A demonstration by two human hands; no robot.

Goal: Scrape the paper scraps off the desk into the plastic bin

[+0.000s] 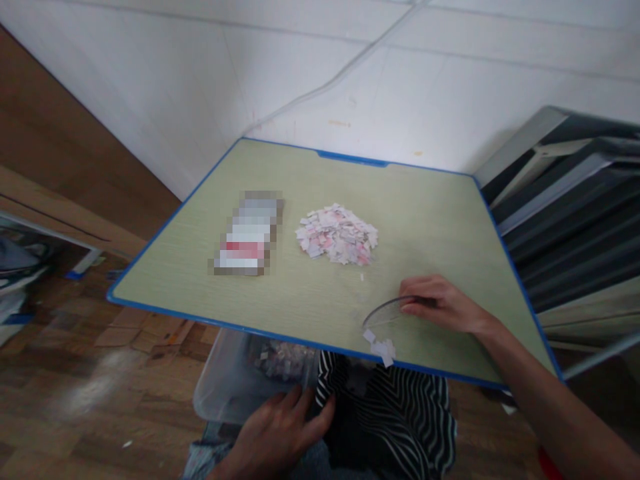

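Item, the worktop: a pale green board rimmed in blue (435,213), its far edge by the white panelled wall (425,100).
Item, right hand (435,303): I have its fingers clamped on a thin, curved, see-through piece with a dark rim (385,308), above the near edge, right of centre.
Item, a small cluster of white paper scraps (383,349): just below that piece, at the blue rim.
Item, a heap of white and pinkish paper scraps (340,235): mid-board, apart from both hands.
Item, a flat oblong, blurred by pixels, whitish with a red band (245,233): left of the heap.
Item, left hand (283,423): below the board, beside black-and-white striped cloth (415,407); I cannot tell whether its fingers grip anything.
Item, a clear plastic bin (213,390): partly under the near edge, scraps inside.
Obstructions, as I log them: dark grey framed panels (565,220) crowding the right side; a brown board (65,147) leaning at left.
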